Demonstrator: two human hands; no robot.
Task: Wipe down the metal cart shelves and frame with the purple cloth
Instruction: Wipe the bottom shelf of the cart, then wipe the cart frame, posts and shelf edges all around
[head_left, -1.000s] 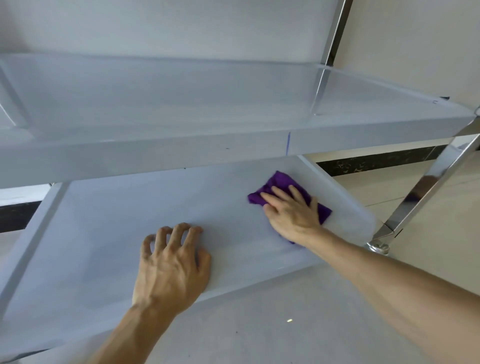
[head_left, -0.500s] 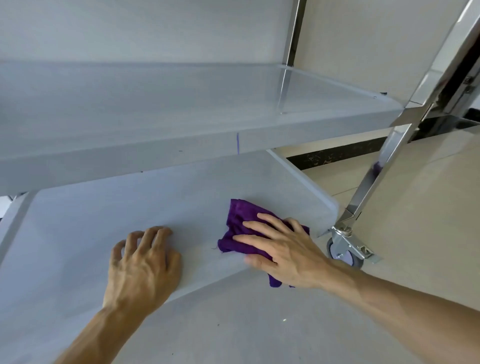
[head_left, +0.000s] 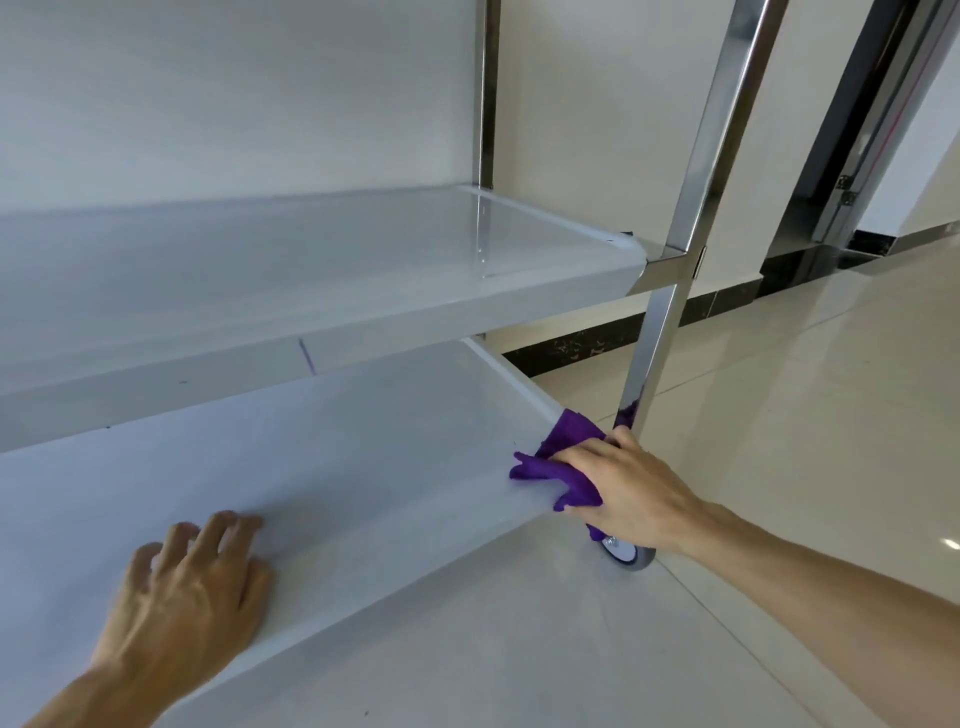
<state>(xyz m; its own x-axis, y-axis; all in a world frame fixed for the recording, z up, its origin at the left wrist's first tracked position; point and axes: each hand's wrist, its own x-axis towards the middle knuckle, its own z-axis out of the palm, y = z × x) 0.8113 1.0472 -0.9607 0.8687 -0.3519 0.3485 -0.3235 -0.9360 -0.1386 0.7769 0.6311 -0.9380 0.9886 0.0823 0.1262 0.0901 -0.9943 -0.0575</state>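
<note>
At the bottom shelf's (head_left: 337, 467) right front corner, the right hand (head_left: 631, 493) grips the purple cloth (head_left: 558, 462), fingers curled round it, pressing it against the rim beside the shiny upright post (head_left: 654, 338). Below sits a caster wheel (head_left: 626, 556). Leftward, the left hand (head_left: 192, 603) rests on the shelf's front edge, fingers loosely spread, holding nothing.
</note>
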